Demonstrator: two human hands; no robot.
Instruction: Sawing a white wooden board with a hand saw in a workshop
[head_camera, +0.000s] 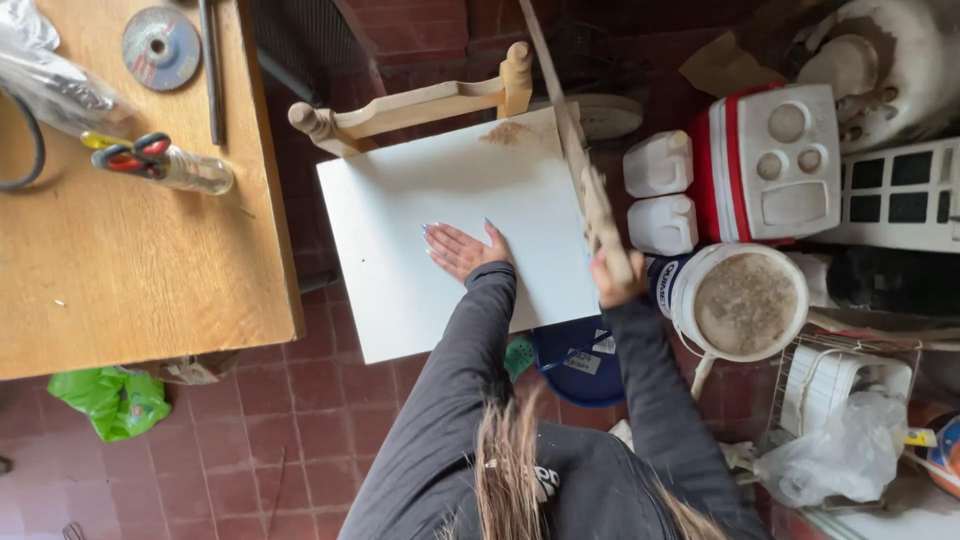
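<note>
The right hand is closed in a fist around the wooden handle of a handsaw, at the right-hand edge of a white board. The saw is held firmly, and no gap between fingers and handle can be made out; some blur is noted at the handle. From this hand the blade is seen to run straight ahead and slightly to the left, away from the body, so that its long axis follows the board's right edge. The far end of the blade passes beyond the board's far corner.

The left hand is laid flat, palm down, fingers spread and holding nothing. It is pressed on the board's surface, to the left of the saw hand and well apart from the blade. The right hand is therefore the nearer one to the cut line; the left serves only as a weight on the panel.

Ahead of both hands, a patch of sawdust is noted near the board's far right corner, just beside the blade. Beyond it, the board is seen to rest on a wooden chair frame.
</note>
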